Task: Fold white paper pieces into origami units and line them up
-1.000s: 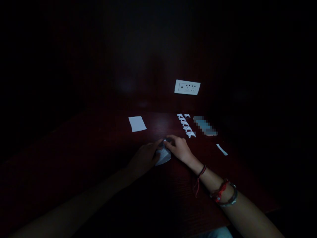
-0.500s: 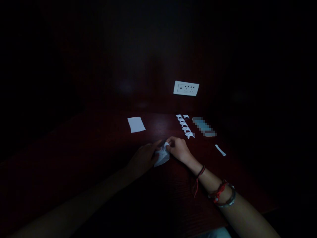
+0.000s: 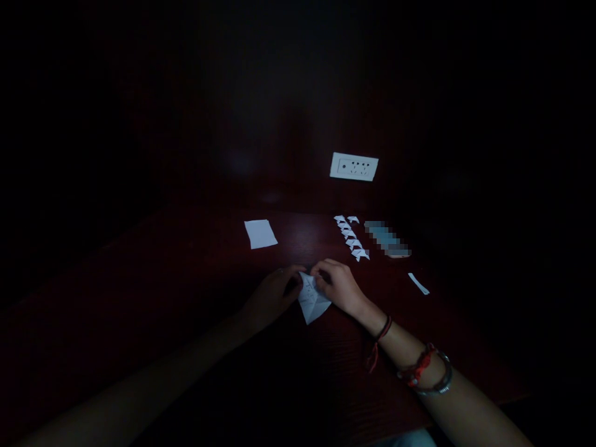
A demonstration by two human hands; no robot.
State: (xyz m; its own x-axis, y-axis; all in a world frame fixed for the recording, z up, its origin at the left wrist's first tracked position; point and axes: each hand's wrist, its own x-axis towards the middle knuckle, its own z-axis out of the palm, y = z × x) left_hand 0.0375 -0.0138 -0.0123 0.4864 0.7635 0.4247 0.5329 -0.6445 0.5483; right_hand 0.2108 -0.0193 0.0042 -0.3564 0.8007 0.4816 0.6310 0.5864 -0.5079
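A creased white sheet of paper is held between my two hands, one corner pointing toward me. My left hand pinches its left edge, thumb and forefinger closed on the paper. From the right, my right hand grips the upper right part, fingers curled, and hides some of that edge. Beyond my right hand lies a row of several small folded paper pieces, with one more folded piece beside its far end. A flat stack of white paper squares rests beyond my left hand.
A blurred-out flat device, seemingly a phone, lies right of the folded row. Nearer on the right is a narrow paper strip. A white socket plate is on the dark wall behind the dark red table.
The held paper has been turned and opened out, so a corner now points toward me and more creases show. My hands remain at it. The view has shifted slightly.
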